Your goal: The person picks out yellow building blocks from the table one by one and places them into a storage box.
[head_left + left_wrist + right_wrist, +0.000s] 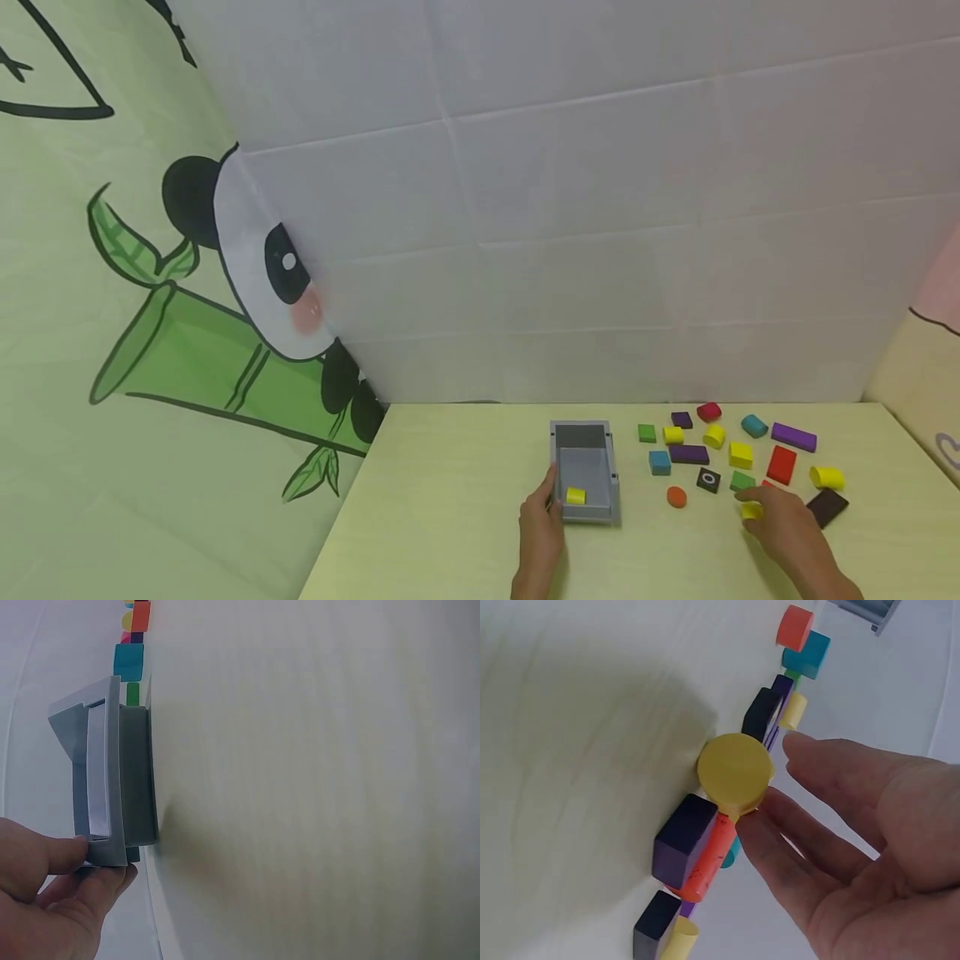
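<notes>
My left hand [542, 527] grips the near left edge of a grey open box [617, 500], thumb on the rim and fingers below it in the left wrist view. A yellow block [575, 497] lies inside the box, near its front end. On the right, my other hand [791, 527] reaches over a yellow cylinder [733, 774] on the table. In the right wrist view its thumb stands apart from the cylinder, while the fingertips [748, 825] are at its lower edge; whether they touch cannot be told. A green block [742, 481] lies just beyond that hand.
Several coloured blocks lie scattered right of the box, among them a red block [782, 465], a purple bar [688, 454], an orange disc [677, 497] and a black block with a white ring [708, 480]. A dark block [828, 507] lies right of my right hand. White cloth [600, 250] hangs behind the table.
</notes>
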`<state>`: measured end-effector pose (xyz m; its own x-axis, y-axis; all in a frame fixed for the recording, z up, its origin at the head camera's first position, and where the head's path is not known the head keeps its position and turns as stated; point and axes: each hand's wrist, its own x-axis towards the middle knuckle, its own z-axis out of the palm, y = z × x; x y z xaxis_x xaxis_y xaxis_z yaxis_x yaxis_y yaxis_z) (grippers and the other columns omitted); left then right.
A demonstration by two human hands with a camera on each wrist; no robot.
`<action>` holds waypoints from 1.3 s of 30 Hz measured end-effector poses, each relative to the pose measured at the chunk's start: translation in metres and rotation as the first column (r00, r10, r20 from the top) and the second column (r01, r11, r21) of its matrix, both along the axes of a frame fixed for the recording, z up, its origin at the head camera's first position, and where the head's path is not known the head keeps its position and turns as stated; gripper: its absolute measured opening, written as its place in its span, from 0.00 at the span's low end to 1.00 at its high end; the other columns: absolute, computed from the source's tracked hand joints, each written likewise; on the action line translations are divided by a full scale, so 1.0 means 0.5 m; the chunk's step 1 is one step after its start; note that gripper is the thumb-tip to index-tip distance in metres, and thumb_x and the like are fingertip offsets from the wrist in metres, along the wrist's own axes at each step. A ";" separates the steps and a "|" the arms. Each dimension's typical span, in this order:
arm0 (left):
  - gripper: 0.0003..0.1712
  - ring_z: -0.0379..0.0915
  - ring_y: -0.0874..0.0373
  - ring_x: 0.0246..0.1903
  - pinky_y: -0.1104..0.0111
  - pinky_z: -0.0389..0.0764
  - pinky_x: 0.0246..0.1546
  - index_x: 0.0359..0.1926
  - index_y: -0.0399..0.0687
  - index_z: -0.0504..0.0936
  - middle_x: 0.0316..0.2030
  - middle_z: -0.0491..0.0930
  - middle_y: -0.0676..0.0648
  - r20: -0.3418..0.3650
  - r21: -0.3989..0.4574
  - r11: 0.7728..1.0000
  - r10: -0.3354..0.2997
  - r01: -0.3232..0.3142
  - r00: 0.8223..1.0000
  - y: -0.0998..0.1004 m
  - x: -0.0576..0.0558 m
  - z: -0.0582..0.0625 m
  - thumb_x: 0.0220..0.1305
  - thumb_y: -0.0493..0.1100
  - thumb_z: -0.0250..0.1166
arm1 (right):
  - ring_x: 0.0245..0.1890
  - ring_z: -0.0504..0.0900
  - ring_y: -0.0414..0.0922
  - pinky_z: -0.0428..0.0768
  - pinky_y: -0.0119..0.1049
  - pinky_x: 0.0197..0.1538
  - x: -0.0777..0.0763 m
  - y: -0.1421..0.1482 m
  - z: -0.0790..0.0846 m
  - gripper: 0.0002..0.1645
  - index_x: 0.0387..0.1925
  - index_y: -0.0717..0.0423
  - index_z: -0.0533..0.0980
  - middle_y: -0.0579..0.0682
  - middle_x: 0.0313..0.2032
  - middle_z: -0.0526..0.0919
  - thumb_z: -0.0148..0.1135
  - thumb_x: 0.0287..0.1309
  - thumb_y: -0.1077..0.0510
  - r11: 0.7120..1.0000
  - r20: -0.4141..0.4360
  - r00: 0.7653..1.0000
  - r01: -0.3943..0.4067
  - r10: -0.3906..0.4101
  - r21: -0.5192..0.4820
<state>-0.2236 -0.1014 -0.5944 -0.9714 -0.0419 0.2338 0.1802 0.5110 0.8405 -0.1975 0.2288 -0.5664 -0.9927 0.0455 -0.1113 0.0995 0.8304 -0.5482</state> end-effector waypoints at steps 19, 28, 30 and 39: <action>0.34 0.63 0.54 0.54 0.57 0.70 0.54 0.63 0.54 0.65 0.56 0.69 0.44 0.015 -0.003 1.000 0.014 -0.014 1.000 0.000 0.000 0.001 0.56 0.27 0.59 | 0.41 0.71 0.64 0.70 0.66 0.49 0.003 0.001 -0.020 0.17 0.40 0.66 0.77 0.63 0.39 0.79 0.61 0.43 0.74 0.999 -0.030 0.999 0.038 -0.039 -0.015; 0.34 0.62 0.54 0.54 0.57 0.70 0.54 0.62 0.53 0.65 0.57 0.69 0.44 0.015 0.007 1.000 0.004 -0.004 1.000 0.000 0.001 0.000 0.56 0.27 0.59 | 0.39 0.73 0.61 0.74 0.62 0.46 -0.002 -0.018 0.007 0.17 0.42 0.65 0.77 0.62 0.38 0.79 0.63 0.45 0.72 0.999 -0.073 0.996 0.044 -0.046 -0.025; 0.34 0.62 0.54 0.54 0.56 0.70 0.54 0.62 0.53 0.65 0.57 0.69 0.45 0.016 0.006 1.000 0.005 -0.006 1.000 0.000 0.001 0.000 0.56 0.27 0.59 | 0.39 0.73 0.60 0.74 0.61 0.45 -0.004 -0.024 0.014 0.17 0.42 0.64 0.77 0.62 0.38 0.79 0.64 0.45 0.71 0.999 -0.079 0.996 0.046 -0.048 -0.024; 0.34 0.62 0.54 0.54 0.57 0.70 0.54 0.63 0.53 0.65 0.57 0.69 0.44 0.012 0.012 1.000 0.003 -0.003 1.000 0.000 -0.002 -0.002 0.56 0.27 0.58 | 0.41 0.72 0.61 0.74 0.61 0.46 -0.017 -0.058 0.033 0.19 0.44 0.62 0.77 0.63 0.41 0.78 0.65 0.45 0.70 0.999 -0.096 0.994 0.040 -0.043 -0.031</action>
<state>-0.2248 -0.1014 -0.5954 -0.9740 -0.0479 0.2214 0.1683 0.5016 0.8486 -0.2062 0.2000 -0.5500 -0.9962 0.0852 -0.0167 0.0790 0.8101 -0.5809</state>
